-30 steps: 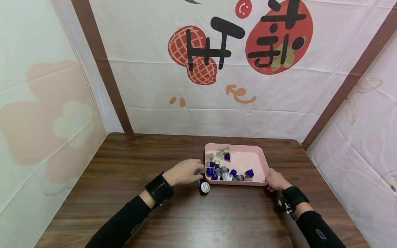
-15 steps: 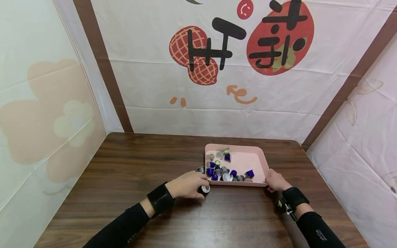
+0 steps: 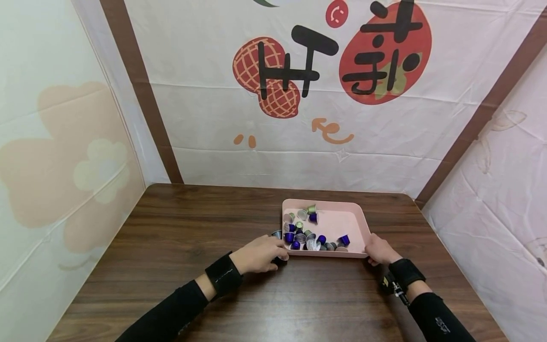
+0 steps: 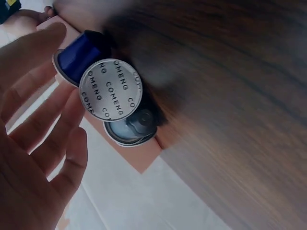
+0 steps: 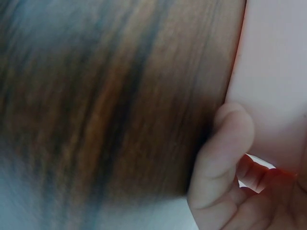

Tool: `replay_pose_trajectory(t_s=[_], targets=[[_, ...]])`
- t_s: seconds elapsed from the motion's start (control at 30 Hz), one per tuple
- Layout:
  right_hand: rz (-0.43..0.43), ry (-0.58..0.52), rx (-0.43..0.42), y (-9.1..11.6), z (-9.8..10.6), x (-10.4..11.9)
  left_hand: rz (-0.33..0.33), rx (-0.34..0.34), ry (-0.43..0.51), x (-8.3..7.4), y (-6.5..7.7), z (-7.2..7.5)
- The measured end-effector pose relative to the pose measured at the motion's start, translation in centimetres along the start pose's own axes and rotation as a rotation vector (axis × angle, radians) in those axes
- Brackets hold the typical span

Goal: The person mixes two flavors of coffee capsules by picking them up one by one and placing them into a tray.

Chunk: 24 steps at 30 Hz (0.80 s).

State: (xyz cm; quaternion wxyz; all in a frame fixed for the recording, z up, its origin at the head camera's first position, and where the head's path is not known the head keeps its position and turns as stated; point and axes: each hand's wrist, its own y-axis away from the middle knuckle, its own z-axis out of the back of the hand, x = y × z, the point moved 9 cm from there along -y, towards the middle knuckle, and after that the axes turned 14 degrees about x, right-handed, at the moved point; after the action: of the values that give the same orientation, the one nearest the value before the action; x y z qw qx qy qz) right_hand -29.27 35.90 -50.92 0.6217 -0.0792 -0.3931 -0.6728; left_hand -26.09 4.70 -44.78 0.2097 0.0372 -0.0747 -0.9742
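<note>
Loosely spread, the fingers of my left hand are beside several coffee capsules at the near left corner of a pink tray. The left wrist view shows a capsule with a white printed lid facing up, a dark blue capsule and a grey capsule close to the fingertips. From the head view, the hand partly covers this group. At the tray's near right corner, my right hand grips the tray, its thumb against the pink side wall.
Inside the tray, blue, green and grey coffee capsules crowd the left and front parts. The brown wooden table carries the tray near its back edge, with a printed white cloth behind.
My left hand has come nearer along the tray's left side and now lies over the white-lidded capsule; a grey capsule shows behind it. The right hand has stayed at the tray corner.
</note>
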Motion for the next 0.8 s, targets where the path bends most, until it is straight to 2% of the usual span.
replay_pose_trajectory(t_s=[0.2, 0.43, 0.57, 0.8], targets=[[-0.017, 0.005, 0.01, 0.0, 0.0, 0.1, 0.031, 0.004, -0.037, 0.3, -0.1, -0.2], [-0.035, 0.0, 0.026, 0.1, -0.2, -0.1, 0.002, 0.009, -0.161, -0.9, -0.3, -0.3], [-0.022, 0.002, 0.025, 0.0, -0.2, -0.1, 0.004, 0.037, -0.216, -1.3, -0.5, -0.7], [-0.02, 0.0, 0.015, 0.2, -0.1, 0.1, -0.003, 0.047, -0.229, -1.5, -0.8, -1.0]])
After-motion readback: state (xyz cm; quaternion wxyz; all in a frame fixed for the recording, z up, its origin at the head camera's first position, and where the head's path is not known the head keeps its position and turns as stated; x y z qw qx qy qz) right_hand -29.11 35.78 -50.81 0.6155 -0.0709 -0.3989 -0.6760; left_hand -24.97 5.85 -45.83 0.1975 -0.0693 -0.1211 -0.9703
